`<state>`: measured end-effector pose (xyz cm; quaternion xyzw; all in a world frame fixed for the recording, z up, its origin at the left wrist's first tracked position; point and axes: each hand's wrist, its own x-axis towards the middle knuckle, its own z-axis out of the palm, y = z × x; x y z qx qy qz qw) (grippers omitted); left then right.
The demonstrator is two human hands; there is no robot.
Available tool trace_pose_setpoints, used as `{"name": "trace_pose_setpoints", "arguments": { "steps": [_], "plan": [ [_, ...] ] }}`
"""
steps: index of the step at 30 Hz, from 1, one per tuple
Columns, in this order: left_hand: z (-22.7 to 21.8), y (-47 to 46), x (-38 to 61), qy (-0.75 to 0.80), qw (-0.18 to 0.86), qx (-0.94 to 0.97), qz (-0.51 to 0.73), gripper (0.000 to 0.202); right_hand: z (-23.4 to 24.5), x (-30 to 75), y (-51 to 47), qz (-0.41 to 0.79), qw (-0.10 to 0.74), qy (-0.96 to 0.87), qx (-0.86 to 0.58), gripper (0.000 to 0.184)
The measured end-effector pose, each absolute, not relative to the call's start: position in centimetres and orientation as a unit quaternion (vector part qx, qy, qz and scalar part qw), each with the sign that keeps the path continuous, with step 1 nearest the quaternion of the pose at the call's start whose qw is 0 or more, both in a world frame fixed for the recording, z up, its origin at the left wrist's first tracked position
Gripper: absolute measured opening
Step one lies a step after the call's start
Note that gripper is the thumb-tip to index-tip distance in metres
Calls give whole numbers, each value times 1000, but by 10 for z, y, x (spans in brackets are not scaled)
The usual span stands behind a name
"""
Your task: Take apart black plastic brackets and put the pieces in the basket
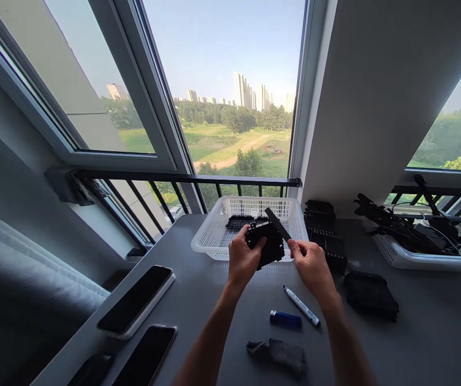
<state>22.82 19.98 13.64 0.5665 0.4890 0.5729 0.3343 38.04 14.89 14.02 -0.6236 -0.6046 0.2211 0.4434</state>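
Note:
My left hand (244,254) grips a black plastic part (271,246), a flat squarish piece with small teeth along its edges. The thumb lies across its face. In my right hand (311,265) is a flat dark strip (277,224), shaped like a file, pinched at its lower end. It slants up and to the left along the part's upper right edge; whether the two touch I cannot tell. Both hands are over the near side of a white perforated basket (210,244), where more black plastic parts (240,221) lie.
Stacked black parts (327,236) stand right of the basket, another black part (371,295) nearer. A marker (301,306), blue lighter (285,319) and crumpled dark cloth (277,355) lie between my forearms. Two phones (136,300) (145,356) are left; a cable-filled basket (399,257) is right.

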Motion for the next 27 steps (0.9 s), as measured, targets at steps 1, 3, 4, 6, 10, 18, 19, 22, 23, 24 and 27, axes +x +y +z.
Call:
{"name": "trace_pose_setpoints", "arguments": {
  "steps": [1, 3, 4, 6, 10, 18, 19, 22, 23, 24, 27],
  "plan": [
    [136, 200, 228, 490, 333, 569, 570, 21, 140, 380, 148, 225, 441, -610, -619, 50],
    [136, 199, 229, 492, 329, 580, 560, 19, 141, 376, 147, 239, 434, -626, -602, 49],
    [136, 199, 229, 490, 329, 587, 555, 19, 141, 374, 147, 246, 430, -633, -595, 48],
    [136, 197, 230, 479, 335, 594, 552, 18, 142, 372, 147, 253, 426, -637, -591, 48],
    [135, 198, 227, 479, 348, 571, 569, 22, 141, 384, 150, 235, 455, -607, -607, 53],
    [134, 204, 227, 403, 455, 490, 625, 37, 132, 411, 159, 384, 538, -474, -582, 59],
    [135, 203, 227, 377, 474, 477, 637, 37, 131, 410, 160, 413, 530, -466, -576, 60],
    [138, 197, 227, 284, 517, 472, 655, 36, 132, 403, 160, 511, 499, -451, -536, 63],
    [140, 195, 226, 254, 524, 484, 653, 36, 134, 401, 159, 540, 492, -446, -517, 64],
    [142, 193, 226, 230, 524, 499, 650, 36, 136, 399, 158, 565, 488, -440, -499, 64],
    [147, 189, 228, 218, 475, 536, 663, 35, 142, 395, 153, 616, 491, -418, -452, 63]
  ]
}}
